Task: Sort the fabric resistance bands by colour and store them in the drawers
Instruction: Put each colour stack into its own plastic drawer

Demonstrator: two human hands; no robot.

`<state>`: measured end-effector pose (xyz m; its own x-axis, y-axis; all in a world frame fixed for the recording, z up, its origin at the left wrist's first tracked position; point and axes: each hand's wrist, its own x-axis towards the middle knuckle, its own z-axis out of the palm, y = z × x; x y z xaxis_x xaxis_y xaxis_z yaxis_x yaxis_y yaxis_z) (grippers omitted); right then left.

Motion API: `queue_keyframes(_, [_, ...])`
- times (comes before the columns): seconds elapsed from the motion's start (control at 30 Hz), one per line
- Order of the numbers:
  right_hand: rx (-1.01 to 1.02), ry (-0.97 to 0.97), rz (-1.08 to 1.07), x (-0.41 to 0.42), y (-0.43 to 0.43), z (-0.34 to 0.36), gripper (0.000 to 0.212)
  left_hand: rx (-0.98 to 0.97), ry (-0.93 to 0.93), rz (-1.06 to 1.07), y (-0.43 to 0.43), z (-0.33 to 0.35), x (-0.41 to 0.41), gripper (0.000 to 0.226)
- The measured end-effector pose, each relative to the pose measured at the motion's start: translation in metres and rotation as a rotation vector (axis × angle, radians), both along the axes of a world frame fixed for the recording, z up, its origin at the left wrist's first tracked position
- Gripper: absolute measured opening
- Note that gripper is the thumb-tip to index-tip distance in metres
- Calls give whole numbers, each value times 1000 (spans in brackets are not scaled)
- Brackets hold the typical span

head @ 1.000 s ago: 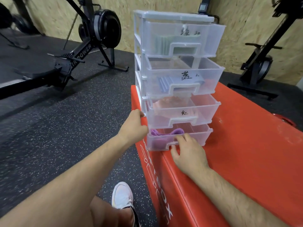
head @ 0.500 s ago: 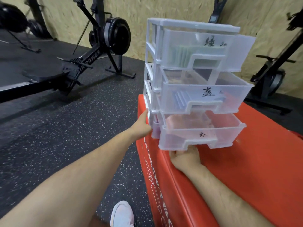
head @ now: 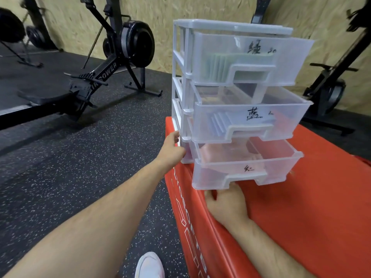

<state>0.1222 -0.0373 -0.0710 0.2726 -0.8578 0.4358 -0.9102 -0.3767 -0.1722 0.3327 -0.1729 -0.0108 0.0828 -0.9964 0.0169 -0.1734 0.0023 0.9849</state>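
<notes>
A: Nearest first?
B: At the bottom, white shoe (head: 149, 265) on speckled floor (head: 80, 167). Next, right hand (head: 224, 201), palm down on top of red box (head: 301, 217) near its left edge, reaching in under the front lip of third drawer (head: 271, 169).
A: Fingers?
B: Can't tell. Tucked out of sight under that drawer; gripping or not, unknown.
A: Other side?
B: Slightly farther, left hand (head: 170, 151), pressed low on the left side of drawer unit (head: 178, 87). Thumb straight up along the post. Remaining fingers hidden behind the hand, so can't tell there either.
A: Key relation?
B: Straight ahead of the right hand, under the overhang: lowest level of the unit, hidden here. Slide axis near-to-far, in line with the right forearm. Nearer by far on the right; on the left, good only for bracing. Likely a push or pull along that line next.
A: Bands?
B: Sorted already, by the look: red bands (head: 218, 155) in third drawer, blue bands (head: 219, 122) in second drawer (head: 285, 121), green bands (head: 217, 66) in top drawer (head: 291, 61). All three pulled out toward the camera.
A: Writing?
B: Black handwriting on the fronts: 红, then 蓝, then 绿, matching contents. White lettering down the box side, cut off, not safely readable. Farthest, "POWER" on black rower (head: 104, 73) by chipboard wall (head: 180, 9).
</notes>
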Motion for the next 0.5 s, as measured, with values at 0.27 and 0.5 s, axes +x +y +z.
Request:
queue_keyframes(0.27, [-460, -232, -124, 17, 39, 35, 41, -64, 110, -64, 18, 40, 2, 91])
queue_keyframes(0.5, [-298, -192, -183, 42, 10, 47, 62, -70, 156, -83, 27, 57, -6, 61])
